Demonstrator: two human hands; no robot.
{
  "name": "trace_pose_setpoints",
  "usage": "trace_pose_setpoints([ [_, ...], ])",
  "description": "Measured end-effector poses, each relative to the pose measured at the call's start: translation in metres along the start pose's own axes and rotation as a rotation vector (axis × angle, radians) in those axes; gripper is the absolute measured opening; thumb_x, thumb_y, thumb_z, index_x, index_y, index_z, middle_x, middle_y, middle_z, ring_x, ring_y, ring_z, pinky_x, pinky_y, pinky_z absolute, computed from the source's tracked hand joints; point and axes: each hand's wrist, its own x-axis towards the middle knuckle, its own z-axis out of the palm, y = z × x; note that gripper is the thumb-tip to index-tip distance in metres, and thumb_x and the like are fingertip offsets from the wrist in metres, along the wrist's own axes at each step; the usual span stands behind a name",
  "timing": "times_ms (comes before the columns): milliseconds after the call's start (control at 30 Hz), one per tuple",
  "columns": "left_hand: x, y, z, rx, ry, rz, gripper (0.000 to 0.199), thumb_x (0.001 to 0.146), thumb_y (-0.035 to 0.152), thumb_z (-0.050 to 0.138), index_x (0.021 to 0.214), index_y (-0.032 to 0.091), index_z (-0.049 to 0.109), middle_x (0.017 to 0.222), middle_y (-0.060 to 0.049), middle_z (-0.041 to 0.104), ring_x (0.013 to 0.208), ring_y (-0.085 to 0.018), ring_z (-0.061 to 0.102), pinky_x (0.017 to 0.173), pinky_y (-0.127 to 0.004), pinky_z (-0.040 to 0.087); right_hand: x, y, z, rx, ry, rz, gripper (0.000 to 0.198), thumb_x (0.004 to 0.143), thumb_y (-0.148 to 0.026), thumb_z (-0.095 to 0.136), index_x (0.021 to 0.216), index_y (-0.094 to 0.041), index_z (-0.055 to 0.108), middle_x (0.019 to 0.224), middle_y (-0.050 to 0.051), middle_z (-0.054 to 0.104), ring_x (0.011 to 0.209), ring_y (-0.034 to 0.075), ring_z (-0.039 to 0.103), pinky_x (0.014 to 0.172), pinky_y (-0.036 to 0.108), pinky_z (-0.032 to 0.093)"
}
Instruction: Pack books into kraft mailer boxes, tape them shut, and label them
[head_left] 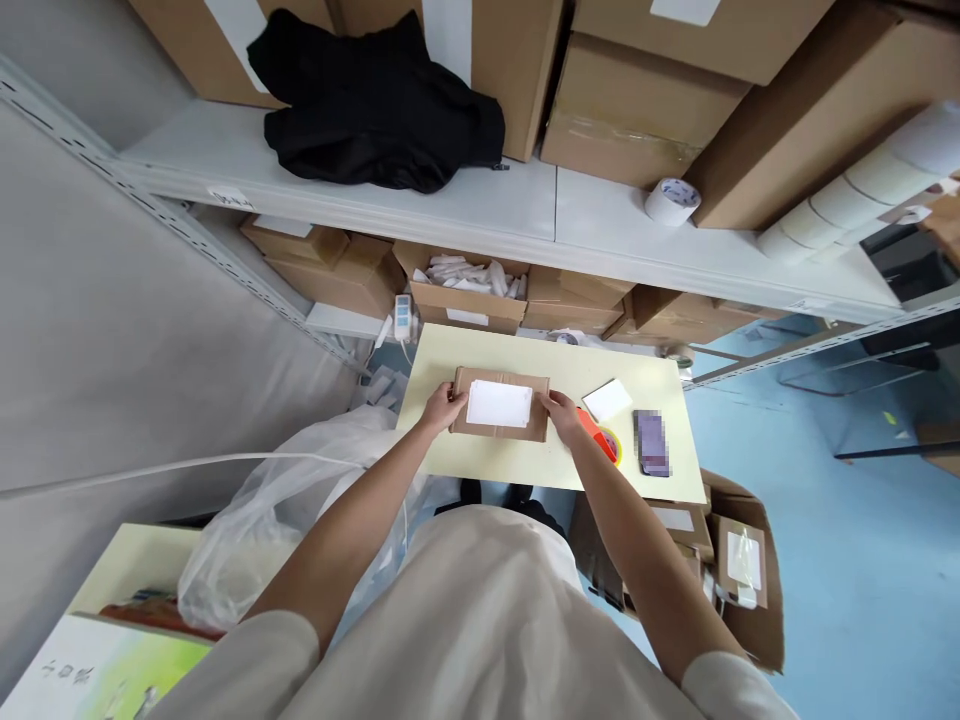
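A small brown cardboard box point(501, 432) with a white label point(499, 403) on its upper face is held over the pale yellow table point(487, 350). My left hand point(444, 407) grips its left end, and my right hand point(561, 412) grips its right end. Close to my right hand lies an orange tape dispenser point(596, 430) with a roll of yellowish tape point(613, 445), partly hidden by my forearm. Beyond it are a white pad of labels or paper point(607, 399) and a dark phone point(652, 442).
Behind the table a shelf bears cardboard boxes point(615, 110), a black garment point(382, 105) and a white tape roll point(672, 202). A large open carton point(765, 610) with boxes stands at the lower right. Clear plastic bags point(247, 560) bulge at the left.
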Motion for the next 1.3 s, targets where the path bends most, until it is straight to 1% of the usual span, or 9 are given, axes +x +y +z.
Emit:
trace_pose_setpoints([
  [133,0.005,-0.001,-0.004,0.051,-0.019,-0.033,0.047,0.077,0.03,0.063,0.122,0.017,0.055,0.114,-0.01,0.068,0.102,-0.024,0.065,0.086,-0.033,0.051,0.008,-0.005,0.017,0.155,-0.017,0.083,0.043,0.084,-0.038,0.047,0.121,-0.019,0.056,0.118,0.01,0.066,0.102,0.021,0.064,0.083,0.035,0.053],
  [233,0.002,0.004,-0.008,0.183,0.051,-0.006,0.065,0.076,0.032,0.062,0.135,0.012,0.043,0.136,-0.018,0.051,0.127,-0.031,0.048,0.103,-0.041,0.04,-0.003,0.004,0.015,0.186,0.027,0.114,0.056,0.081,-0.042,0.053,0.131,-0.018,0.049,0.131,0.013,0.056,0.115,0.024,0.057,0.091,0.037,0.049],
  [367,-0.004,0.027,0.0,0.463,0.172,0.239,0.08,0.078,0.045,0.059,0.143,0.009,0.03,0.151,-0.023,0.026,0.14,-0.035,0.025,0.11,-0.049,0.028,-0.048,0.043,-0.009,-0.096,0.194,0.054,0.058,0.077,-0.04,0.058,0.129,-0.016,0.048,0.132,0.017,0.05,0.12,0.03,0.05,0.098,0.047,0.044],
  [467,-0.002,0.053,0.019,0.556,0.056,0.455,0.088,0.072,0.057,0.063,0.143,0.015,0.032,0.154,-0.02,0.019,0.14,-0.039,0.021,0.109,-0.055,0.025,-0.082,0.078,-0.03,-0.336,0.306,0.057,0.054,0.075,-0.036,0.061,0.124,-0.018,0.048,0.131,0.018,0.049,0.122,0.034,0.046,0.098,0.052,0.041],
  [667,0.016,0.097,0.074,0.66,-0.188,0.578,0.09,0.071,0.064,0.061,0.144,0.02,0.034,0.156,-0.019,0.015,0.142,-0.04,0.014,0.11,-0.059,0.016,-0.092,0.102,-0.034,-0.562,0.128,0.17,0.056,0.077,-0.041,0.063,0.123,-0.014,0.047,0.12,0.019,0.056,0.111,0.033,0.054,0.093,0.045,0.042],
  [900,0.015,0.098,0.098,0.819,-0.249,0.521,0.084,0.077,0.058,0.056,0.147,0.024,0.026,0.156,-0.017,0.018,0.142,-0.039,0.015,0.109,-0.062,0.009,-0.073,0.1,-0.028,-0.623,-0.027,0.241,0.032,0.09,-0.031,0.042,0.113,-0.01,0.05,0.098,0.019,0.065,0.096,0.03,0.06,0.087,0.041,0.04],
  [1067,0.006,0.103,0.096,0.862,-0.265,0.471,0.082,0.077,0.053,0.059,0.146,0.024,0.028,0.156,-0.016,0.018,0.142,-0.039,0.015,0.109,-0.063,0.01,-0.067,0.109,-0.044,-0.421,0.0,0.111,0.028,0.088,-0.03,0.04,0.108,-0.014,0.052,0.1,0.017,0.064,0.094,0.03,0.058,0.089,0.042,0.038],
  [1200,-0.001,0.126,0.104,0.731,-0.232,0.432,0.077,0.078,0.05,0.06,0.143,0.018,0.035,0.155,-0.018,0.02,0.143,-0.038,0.013,0.111,-0.06,0.012,-0.071,0.122,-0.064,0.136,0.042,0.125,0.032,0.085,-0.044,0.04,0.099,-0.018,0.051,0.081,0.008,0.062,0.074,0.023,0.056,0.072,0.036,0.044],
  [1300,-0.005,0.152,0.118,0.41,-0.353,0.336,0.069,0.083,0.048,0.054,0.142,0.017,0.036,0.147,-0.016,0.037,0.134,-0.03,0.038,0.108,-0.046,0.032,-0.074,0.135,-0.072,0.588,-0.005,0.123,0.033,0.079,-0.051,0.045,0.087,-0.02,0.052,0.067,0.001,0.055,0.062,0.018,0.049,0.058,0.03,0.041],
])
